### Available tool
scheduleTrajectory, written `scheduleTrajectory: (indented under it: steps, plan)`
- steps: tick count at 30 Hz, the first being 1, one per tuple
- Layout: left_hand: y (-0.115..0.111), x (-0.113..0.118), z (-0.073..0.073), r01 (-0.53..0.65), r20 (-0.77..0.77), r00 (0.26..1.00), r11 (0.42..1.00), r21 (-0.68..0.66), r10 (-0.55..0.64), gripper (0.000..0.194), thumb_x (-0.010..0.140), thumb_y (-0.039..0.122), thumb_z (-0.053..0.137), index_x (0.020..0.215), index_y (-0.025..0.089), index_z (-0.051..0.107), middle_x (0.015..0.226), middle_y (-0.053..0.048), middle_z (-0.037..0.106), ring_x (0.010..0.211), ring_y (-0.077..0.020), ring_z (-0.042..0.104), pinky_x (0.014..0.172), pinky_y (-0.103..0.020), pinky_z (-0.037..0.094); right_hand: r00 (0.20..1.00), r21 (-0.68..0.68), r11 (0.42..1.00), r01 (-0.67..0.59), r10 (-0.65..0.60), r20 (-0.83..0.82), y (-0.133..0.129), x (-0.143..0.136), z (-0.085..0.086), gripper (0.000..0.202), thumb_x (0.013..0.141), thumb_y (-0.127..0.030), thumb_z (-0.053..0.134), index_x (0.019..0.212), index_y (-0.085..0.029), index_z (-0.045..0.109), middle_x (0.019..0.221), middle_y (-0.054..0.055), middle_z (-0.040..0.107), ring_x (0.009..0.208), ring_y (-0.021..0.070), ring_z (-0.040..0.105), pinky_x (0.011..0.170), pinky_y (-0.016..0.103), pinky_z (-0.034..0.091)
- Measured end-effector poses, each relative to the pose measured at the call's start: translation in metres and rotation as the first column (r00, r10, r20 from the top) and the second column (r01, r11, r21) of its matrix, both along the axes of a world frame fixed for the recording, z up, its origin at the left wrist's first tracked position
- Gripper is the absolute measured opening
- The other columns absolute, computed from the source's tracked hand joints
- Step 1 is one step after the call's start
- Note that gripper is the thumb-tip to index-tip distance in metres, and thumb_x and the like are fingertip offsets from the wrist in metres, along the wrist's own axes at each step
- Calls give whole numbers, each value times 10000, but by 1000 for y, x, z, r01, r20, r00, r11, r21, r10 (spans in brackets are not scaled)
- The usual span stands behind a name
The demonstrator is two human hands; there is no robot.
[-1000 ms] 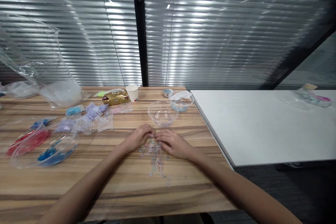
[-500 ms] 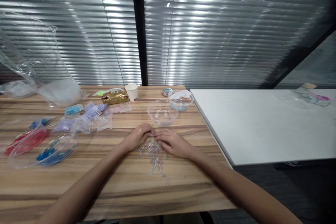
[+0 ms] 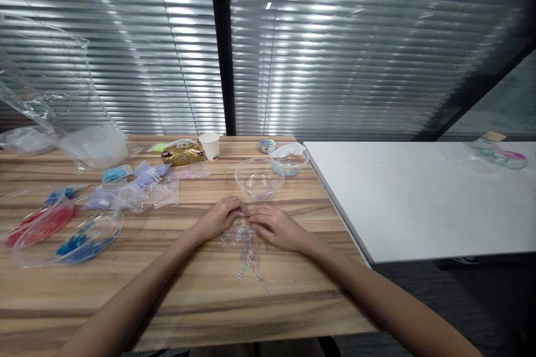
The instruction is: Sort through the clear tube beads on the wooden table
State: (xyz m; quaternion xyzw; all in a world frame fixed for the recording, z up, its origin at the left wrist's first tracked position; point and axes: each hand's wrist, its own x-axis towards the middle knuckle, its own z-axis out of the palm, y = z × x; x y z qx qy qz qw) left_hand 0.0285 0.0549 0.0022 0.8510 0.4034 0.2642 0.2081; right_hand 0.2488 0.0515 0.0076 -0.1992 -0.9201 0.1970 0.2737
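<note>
My left hand [image 3: 221,217] and my right hand [image 3: 274,227] meet almost fingertip to fingertip over the wooden table. Both are closed in a pinch; what sits between the fingers is too small to make out. Right below them lies a loose pile of small shiny tube-shaped pieces [image 3: 247,245], trailing toward the table's front edge. Just beyond my fingers stands a clear plastic bowl [image 3: 259,179] with something pale purple at its bottom.
Behind that bowl are another clear bowl [image 3: 288,160] holding white material and a small round tin [image 3: 267,146]. A paper cup [image 3: 210,146], a gold tissue pack [image 3: 183,153] and small purple bags [image 3: 144,181] lie left. Bowls with blue pieces [image 3: 90,240] and red pieces [image 3: 50,220] stand farther left.
</note>
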Motion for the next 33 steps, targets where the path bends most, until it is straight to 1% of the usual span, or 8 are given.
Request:
scheduleTrajectory:
  steps: [6, 11, 25, 33]
  plan:
    - [1, -2, -3, 6, 9, 1000, 1000, -2, -6, 146, 903, 161, 461, 814, 161, 577, 805, -35, 598, 776, -166, 551, 739, -263, 429, 1000, -16, 1000, -4, 3, -5, -1, 0, 1, 232, 901, -120, 490, 1074, -151, 640, 1134, 92, 647, 1070, 199, 583, 969, 370, 457]
    - [2, -2, -4, 9, 13, 1000, 1000, -2, -9, 140, 896, 154, 467, 810, 163, 577, 802, -31, 598, 772, -165, 549, 738, -261, 427, 1000, -25, 1000, -3, 3, 7, -2, 0, 3, 225, 904, -123, 490, 1064, -143, 646, 1113, 97, 654, 1044, 203, 591, 954, 371, 462]
    - [-1, 1, 3, -3, 11, 1000, 1000, -8, 4, 140, 882, 144, 464, 791, 157, 569, 783, -41, 595, 770, -172, 548, 755, -271, 436, 1000, -21, 1000, -1, 1, 10, 0, 0, 1, 224, 908, -126, 481, 1065, -152, 639, 1103, 87, 652, 1029, 197, 587, 942, 364, 465]
    - [-1, 1, 2, -8, 11, 1000, 1000, -4, 8, 133, 881, 152, 468, 796, 164, 570, 791, -39, 601, 780, -174, 556, 763, -274, 442, 1000, -23, 1000, 3, -3, 21, -1, 0, 3, 225, 916, -132, 474, 1070, -149, 637, 1103, 90, 651, 1033, 201, 582, 948, 370, 461]
